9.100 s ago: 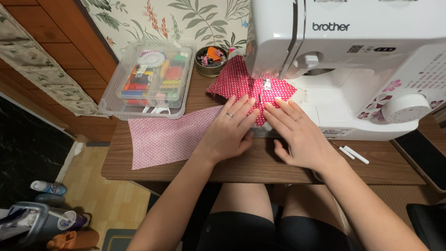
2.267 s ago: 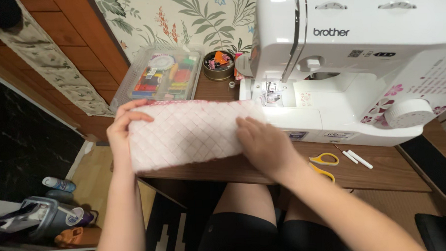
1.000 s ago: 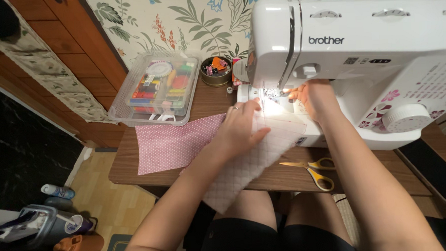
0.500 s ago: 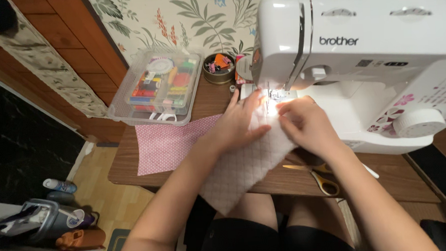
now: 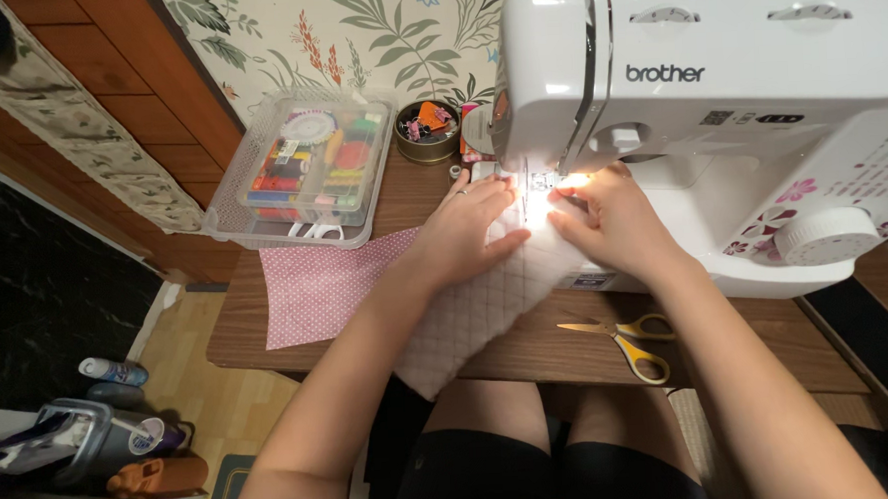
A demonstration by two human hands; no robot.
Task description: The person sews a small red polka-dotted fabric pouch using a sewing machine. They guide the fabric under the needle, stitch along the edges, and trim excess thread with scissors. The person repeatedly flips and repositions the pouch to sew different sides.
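The white sewing machine (image 5: 718,118) sits at the back of the desk (image 5: 528,351). Under its needle lies the white quilted fabric (image 5: 477,313), its lower end hanging over the desk edge. The left hand (image 5: 463,234) presses flat on it, fingers spread; the right hand (image 5: 608,222), half a second ago lower, now pins it beside the needle. The yellow scissors (image 5: 622,336) lie uncovered.
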